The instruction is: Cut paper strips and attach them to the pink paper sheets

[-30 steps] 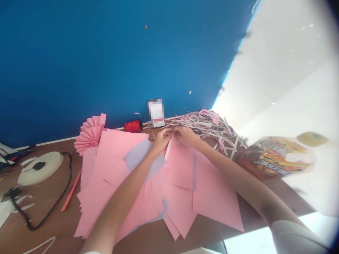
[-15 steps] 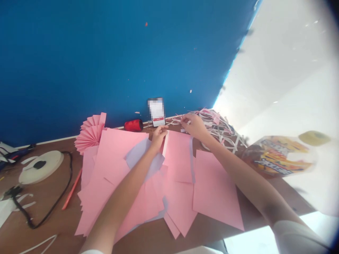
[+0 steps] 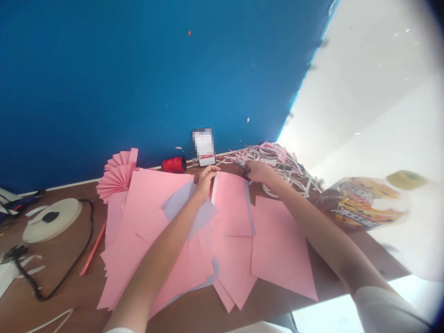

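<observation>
A brown tabletop (image 3: 69,296) spans the lower part of the frame. Overlapping pink sheets (image 3: 227,263) occupy its centre; a separate pink sheet (image 3: 280,249) lies right of centre. A heap of narrow paper strips (image 3: 282,162) covers the rear, right of centre. A red spool (image 3: 174,164) rests along the rear edge. At left: a pale disc (image 3: 69,212), a black cable (image 3: 78,266) and a slim red stick (image 3: 93,249).

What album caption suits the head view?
Left hand holding a pink sheet, right hand gripping scissors, near heaped paper strips.
</observation>
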Demonstrator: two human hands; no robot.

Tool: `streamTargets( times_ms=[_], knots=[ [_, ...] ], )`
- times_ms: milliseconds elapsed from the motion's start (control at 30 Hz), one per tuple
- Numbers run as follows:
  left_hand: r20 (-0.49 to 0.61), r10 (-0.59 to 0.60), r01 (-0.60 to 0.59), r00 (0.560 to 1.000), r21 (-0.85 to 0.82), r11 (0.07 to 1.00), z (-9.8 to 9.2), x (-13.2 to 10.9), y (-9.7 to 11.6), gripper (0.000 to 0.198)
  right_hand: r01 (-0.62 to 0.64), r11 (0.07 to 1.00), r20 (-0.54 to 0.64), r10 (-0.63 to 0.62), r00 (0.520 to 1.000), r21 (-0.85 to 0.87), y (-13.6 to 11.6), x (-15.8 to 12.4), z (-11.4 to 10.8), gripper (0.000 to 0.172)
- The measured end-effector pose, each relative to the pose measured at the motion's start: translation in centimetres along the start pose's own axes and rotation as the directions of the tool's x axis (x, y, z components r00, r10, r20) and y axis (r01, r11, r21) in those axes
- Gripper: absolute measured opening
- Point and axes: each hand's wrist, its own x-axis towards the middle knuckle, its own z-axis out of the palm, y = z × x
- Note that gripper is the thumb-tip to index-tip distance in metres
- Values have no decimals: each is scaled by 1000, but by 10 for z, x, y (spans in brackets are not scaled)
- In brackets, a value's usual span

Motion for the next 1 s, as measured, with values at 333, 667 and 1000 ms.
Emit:
streamTargets(
  times_ms=[333, 667, 1000],
  knots=[
    [-76, 32, -48, 997, -214, 976, -4, 5, 1, 32, 32, 964, -52, -19, 998, 264, 10, 6, -6, 23],
    [-295, 34, -64, 955, -94, 994, -5, 12, -11, 21, 9, 834, 75, -60, 995, 552, -7, -4, -23, 33],
    [9, 102, -102, 995, 76, 992, 5, 2, -1, 14, 251, 913, -368, -123, 922, 323, -4, -10, -42, 22]
  ],
)
